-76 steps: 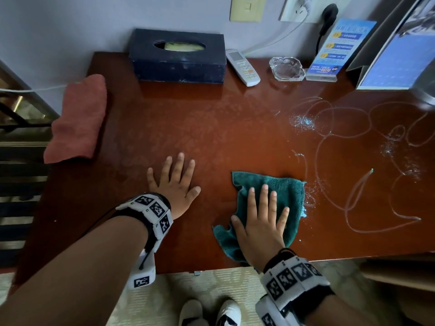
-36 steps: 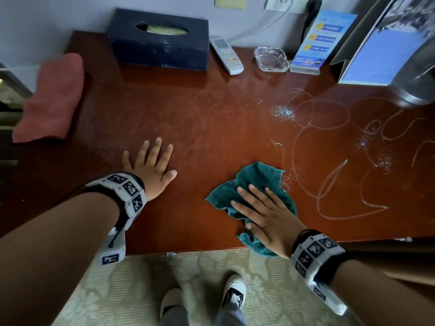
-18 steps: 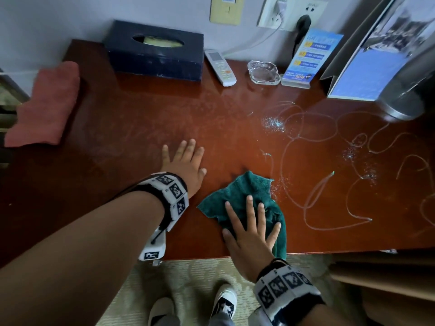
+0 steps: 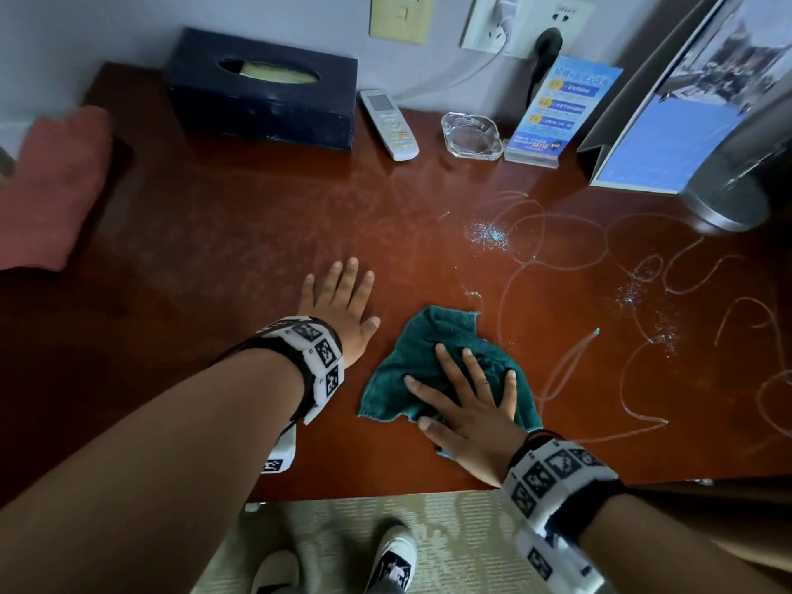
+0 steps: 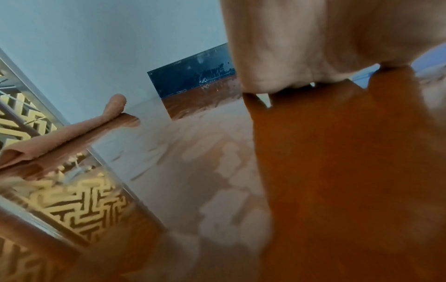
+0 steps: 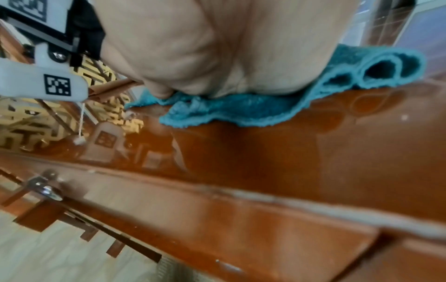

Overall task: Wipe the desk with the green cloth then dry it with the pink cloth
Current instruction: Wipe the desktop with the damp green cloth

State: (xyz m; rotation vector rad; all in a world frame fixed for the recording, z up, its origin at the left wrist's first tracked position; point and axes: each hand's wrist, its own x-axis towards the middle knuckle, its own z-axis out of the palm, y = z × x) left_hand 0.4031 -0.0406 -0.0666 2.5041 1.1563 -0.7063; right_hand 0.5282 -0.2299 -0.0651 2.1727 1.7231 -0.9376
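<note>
My right hand (image 4: 465, 396) lies flat with spread fingers on the crumpled green cloth (image 4: 433, 336), pressing it onto the red-brown desk (image 4: 240, 216) near the front edge. In the right wrist view the palm (image 6: 217, 47) sits on the bunched green cloth (image 6: 241, 112). To the cloth's left my left hand (image 4: 338, 300) rests flat on the bare desk, fingers straight, holding nothing; the left wrist view shows its palm (image 5: 325, 38) on the wood. The pink cloth (image 4: 51, 186) lies at the desk's left edge, also seen as the pink cloth (image 5: 72, 131). Thin looping liquid trails (image 4: 557, 259) mark the desk's right half.
Along the back wall stand a dark blue tissue box (image 4: 261, 87), a white remote (image 4: 390, 124), a glass ashtray (image 4: 471, 135), a blue leaflet stand (image 4: 557, 109), a folder (image 4: 685, 100) and a metal kettle (image 4: 737, 177). Carpet and my shoes (image 4: 392, 559) lie below the front edge.
My right hand has swung the green cloth in small arcs near the front edge, fingers now angled left. My left hand shifted right and stays flat. The head view moved.
</note>
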